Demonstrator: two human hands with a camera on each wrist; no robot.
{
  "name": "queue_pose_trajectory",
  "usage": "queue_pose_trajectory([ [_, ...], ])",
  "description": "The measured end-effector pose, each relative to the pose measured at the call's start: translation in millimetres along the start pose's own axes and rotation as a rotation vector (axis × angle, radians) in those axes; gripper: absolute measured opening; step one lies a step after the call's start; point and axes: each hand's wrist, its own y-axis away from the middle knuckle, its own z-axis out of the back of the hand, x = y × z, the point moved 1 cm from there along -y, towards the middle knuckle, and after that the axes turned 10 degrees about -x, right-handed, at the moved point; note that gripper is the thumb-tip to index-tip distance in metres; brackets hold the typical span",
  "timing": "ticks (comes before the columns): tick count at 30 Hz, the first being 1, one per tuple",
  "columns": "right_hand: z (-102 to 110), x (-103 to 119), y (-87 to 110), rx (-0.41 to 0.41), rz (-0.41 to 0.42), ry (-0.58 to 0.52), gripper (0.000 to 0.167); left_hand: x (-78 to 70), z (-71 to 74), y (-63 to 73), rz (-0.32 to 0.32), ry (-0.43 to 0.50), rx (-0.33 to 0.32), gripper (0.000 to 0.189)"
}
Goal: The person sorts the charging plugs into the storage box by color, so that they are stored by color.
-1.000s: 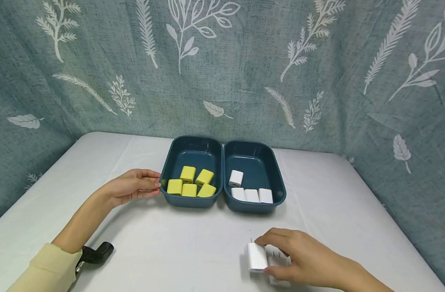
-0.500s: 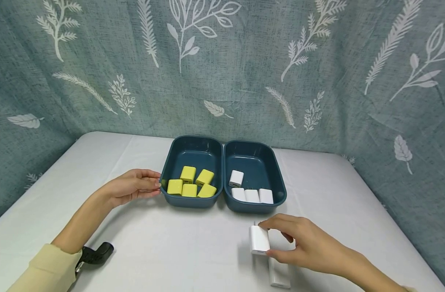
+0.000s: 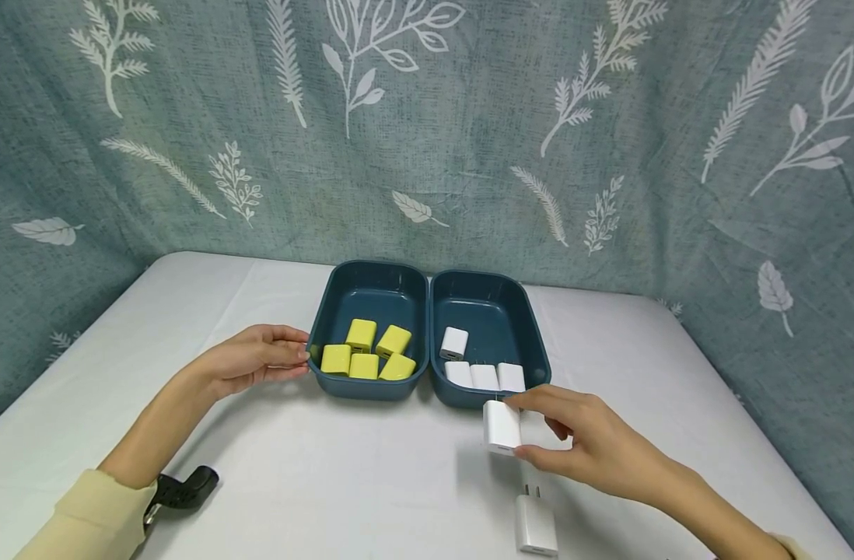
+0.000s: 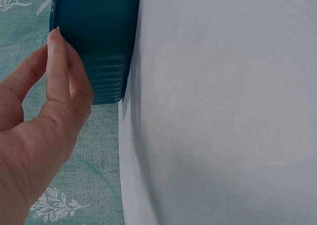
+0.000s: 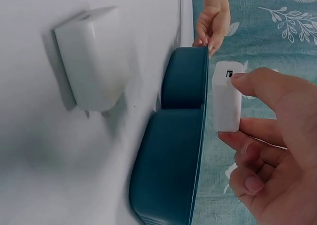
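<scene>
My right hand (image 3: 595, 439) holds a white charger plug (image 3: 502, 426) between thumb and fingers, close to the front wall of the right blue bin (image 3: 532, 330). The right wrist view shows the charger (image 5: 228, 98) with its port facing the thumb and the other fingers curled below. A second white charger (image 3: 537, 525) lies on the table below this hand, its prongs pointing away. My left hand (image 3: 259, 359) touches the outer side of the left blue bin (image 3: 367, 284), its fingers fairly straight with fingertips right at the rim.
Several yellow chargers (image 3: 360, 334) lie in the left bin and several white chargers (image 3: 453, 342) in the right one. The bins stand side by side on a white table (image 3: 315, 467). A patterned green cloth (image 3: 469, 218) hangs behind. A black device (image 3: 185, 488) sits at the left wrist.
My right hand has lifted the white charger off the table and carried it towards the right bin, uncovering the second charger. My left hand has stayed at its bin.
</scene>
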Motion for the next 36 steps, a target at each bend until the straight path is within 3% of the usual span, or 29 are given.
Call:
queue_pose_trajectory([
  [8,4,-13,-9.7,-0.062,0.024,0.001,0.050,-0.8,-0.7,-0.6,0.002,0.010,0.001,0.047],
  [19,1,-37,-17.6,-0.147,-0.044,0.039,0.046,-0.2,-1.0,0.1,-0.004,0.017,0.009,0.050],
  [36,3,-59,-32.1,-0.159,-0.125,0.081,0.040,-0.5,1.2,0.4,-0.002,0.010,0.001,0.050],
])
